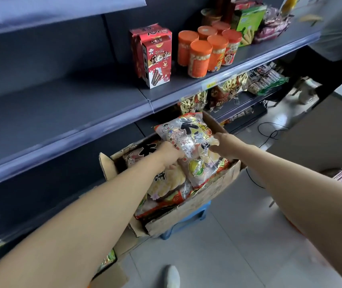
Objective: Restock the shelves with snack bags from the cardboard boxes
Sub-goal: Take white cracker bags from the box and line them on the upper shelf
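Observation:
An open cardboard box [211, 194] full of snack bags sits on a blue stool by the grey shelves. A large clear snack bag [188, 140] with a cartoon figure and black characters is tilted up above the box. My left hand [169, 153] grips its left edge and my right hand [225, 145] grips its right edge. More snack bags [166, 183] lie underneath in the box. The shelf [66, 104] at box height and to the left is bare.
Red boxes [155, 57], orange-lidded jars [205, 50] and green packs [249, 23] stand on the upper shelf at right. Gold snack bags [228, 88] fill the lower shelf beyond the box. A black cable [269, 132] lies on the tiled floor. Another person [336, 38] stands at far right.

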A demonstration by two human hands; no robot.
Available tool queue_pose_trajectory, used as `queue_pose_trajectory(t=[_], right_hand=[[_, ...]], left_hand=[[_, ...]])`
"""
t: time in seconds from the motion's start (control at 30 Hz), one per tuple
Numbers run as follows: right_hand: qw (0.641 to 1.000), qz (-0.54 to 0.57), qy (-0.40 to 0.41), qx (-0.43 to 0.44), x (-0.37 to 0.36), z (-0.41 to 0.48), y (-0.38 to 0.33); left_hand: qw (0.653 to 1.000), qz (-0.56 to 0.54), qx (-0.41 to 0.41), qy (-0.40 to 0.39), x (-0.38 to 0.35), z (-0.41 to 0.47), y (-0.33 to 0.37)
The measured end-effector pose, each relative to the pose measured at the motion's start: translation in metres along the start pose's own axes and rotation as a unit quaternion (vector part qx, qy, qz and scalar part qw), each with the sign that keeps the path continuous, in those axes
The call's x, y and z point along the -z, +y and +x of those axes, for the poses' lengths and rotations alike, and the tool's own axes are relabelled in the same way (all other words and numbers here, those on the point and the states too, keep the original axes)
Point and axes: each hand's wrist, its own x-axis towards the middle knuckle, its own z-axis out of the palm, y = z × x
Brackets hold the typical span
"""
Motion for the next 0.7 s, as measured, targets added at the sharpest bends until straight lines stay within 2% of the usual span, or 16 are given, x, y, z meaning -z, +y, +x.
queue_pose_trajectory(t=[0.2,0.33,0.47,0.57,0.7], right_hand=[[0.987,0.138,-0.046,-0.068,-0.016,0.033,0.015],[0.961,0.241,-0.072,-0.115,-0.033,0.044,0.019],[0.937,0.283,-0.080,-0.191,-0.045,0.059,0.021],[0.933,0.294,-0.100,-0.184,-0.046,0.059,0.021],[0.908,0.377,-0.099,-0.152,-0.051,0.063,0.028]], left_hand=[[0.992,-0.110,0.060,-0.007,-0.020,0.037,-0.002],[0.981,-0.173,0.086,0.023,-0.026,0.057,-0.007],[0.970,-0.219,0.104,0.025,-0.027,0.064,-0.011],[0.967,-0.232,0.102,0.026,-0.029,0.065,-0.015],[0.972,-0.223,0.064,0.049,-0.028,0.057,-0.011]])
